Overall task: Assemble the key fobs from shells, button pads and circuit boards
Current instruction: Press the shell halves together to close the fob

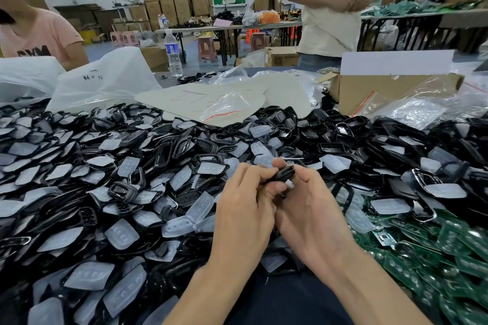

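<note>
A worker's left hand (245, 200) and right hand (311, 208) meet over the middle of the table (169, 79). The fingers and thumbs of both are curled tight round a single black shell (284, 173), which is held just above the heap. A sliver of pale plastic shows at the shell's lower edge, too small to tell what it is. Loose shells (330, 126) and clear button pads (121, 237) lie jumbled together from the left edge to the right, covering nearly the whole surface. Green circuit boards (449, 258) are piled at the near right corner, touching the black heap. Toward the far edge, beige card sheets (200, 100) rest on the pile beside white plastic bags (100, 79) at the far left. An open cardboard box (383, 90) stands at the far right, and a water bottle (173, 54) stands upright near the far edge. A person in a cream shirt (332, 8) stands beyond the table, and another in a pink shirt (39, 34) sits at the far left corner.
</note>
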`<state>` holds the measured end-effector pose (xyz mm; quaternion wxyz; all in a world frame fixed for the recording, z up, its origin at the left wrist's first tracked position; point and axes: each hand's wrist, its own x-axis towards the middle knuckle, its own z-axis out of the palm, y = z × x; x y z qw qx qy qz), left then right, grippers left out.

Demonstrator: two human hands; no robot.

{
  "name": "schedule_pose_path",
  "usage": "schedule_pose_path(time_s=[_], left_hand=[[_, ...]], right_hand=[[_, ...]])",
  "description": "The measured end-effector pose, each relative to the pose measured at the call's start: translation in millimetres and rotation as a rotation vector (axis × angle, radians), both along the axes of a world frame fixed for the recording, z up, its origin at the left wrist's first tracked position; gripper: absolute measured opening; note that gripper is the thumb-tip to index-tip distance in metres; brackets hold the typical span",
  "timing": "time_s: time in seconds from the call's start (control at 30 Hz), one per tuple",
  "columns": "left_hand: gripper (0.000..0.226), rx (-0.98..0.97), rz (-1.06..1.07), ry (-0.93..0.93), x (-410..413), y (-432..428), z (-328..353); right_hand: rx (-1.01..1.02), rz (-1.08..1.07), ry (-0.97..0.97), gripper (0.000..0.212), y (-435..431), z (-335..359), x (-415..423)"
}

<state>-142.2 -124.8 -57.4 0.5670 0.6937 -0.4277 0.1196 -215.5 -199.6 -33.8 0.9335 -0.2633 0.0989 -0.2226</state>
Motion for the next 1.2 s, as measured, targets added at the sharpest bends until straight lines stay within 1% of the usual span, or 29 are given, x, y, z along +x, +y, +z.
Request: schedule_pose_path(time_s=[0.17, 0.27, 0.4, 0.47, 0.5, 0.6, 0.63, 0.7, 0.73, 0.8, 0.87, 0.93, 1.03, 1.1, 1.17, 1.2], left_hand=[[0.013, 0.012, -0.002, 0.031, 2, 1, 2], [0.022, 0.040, -0.069, 0.052, 4, 1, 3], [0.035, 0.073, -0.132, 0.110, 8, 4, 4], [0.043, 0.058, -0.136, 0.220, 9, 4, 7], [0.041, 0.056, -0.149, 0.297, 10, 4, 9], [0.020, 0.016, -0.264, 0.494, 15, 5, 12], [0.021, -0.001, -0.330, 0.570, 17, 6, 12], [0.033, -0.037, -0.451, 0.753, 18, 6, 12], [0.034, -0.056, -0.492, 0.826, 18, 6, 12], [0.032, -0.097, -0.559, 0.928, 19, 4, 12], [0.031, -0.141, -0.625, 0.984, 20, 3, 11], [0.030, -0.170, -0.608, 0.993, 18, 3, 11], [0.031, -0.149, -0.412, 0.939, 15, 1, 12], [0.032, -0.119, -0.324, 0.847, 15, 3, 14], [0.030, -0.089, -0.320, 0.713, 14, 6, 13], [0.024, -0.067, -0.317, 0.628, 13, 7, 14]], right_hand=[[-0.008, -0.013, -0.003, 0.024, -2, -3, -1], [-0.027, -0.041, 0.005, 0.023, -6, -3, -3], [-0.018, -0.017, -0.060, 0.020, -8, -2, -5], [-0.072, -0.003, -0.032, 0.025, -10, -4, -5], [-0.118, 0.003, 0.000, 0.029, -12, -5, -5], [-0.285, -0.028, 0.102, 0.035, -15, -8, -3], [-0.327, -0.048, 0.118, 0.035, -16, -9, -3], [-0.398, -0.067, 0.114, 0.037, -18, -10, -3], [-0.432, -0.071, 0.105, 0.037, -18, -10, -4], [-0.503, -0.075, 0.093, 0.036, -17, -11, -4], [-0.572, -0.088, 0.088, 0.033, -19, -13, -4], [-0.643, -0.126, 0.094, 0.031, -21, -15, -4], [-0.736, -0.219, 0.148, 0.030, -24, -17, -3], [-0.757, -0.259, 0.167, 0.032, -25, -19, -2], [-0.770, -0.297, 0.180, 0.031, -26, -21, -2], [-0.775, -0.316, 0.184, 0.030, -27, -22, -2]])
